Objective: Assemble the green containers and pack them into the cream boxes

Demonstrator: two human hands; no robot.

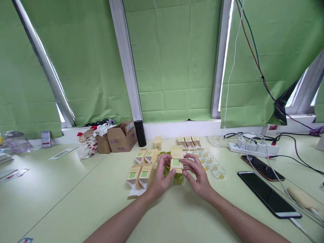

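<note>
Both hands meet at the middle of the pale green table (63, 199). My left hand (162, 177) and my right hand (198, 175) pinch a small tan carton with a green label (176, 159), held upright over a small green jar (178, 179) standing on the table. Several matching cartons (141, 172) lie with open flaps just left of my left hand. Three more cartons (189, 142) stand behind. Small clear cups with yellow bits (214, 165) sit right of my right hand.
A brown cardboard box (122, 136), a black cylinder (140, 133) and a printed bag (87, 143) stand at the back left. Two phones (268, 194) lie at the right, with a power strip (254, 147) and cables behind. Green blinds cover the windows.
</note>
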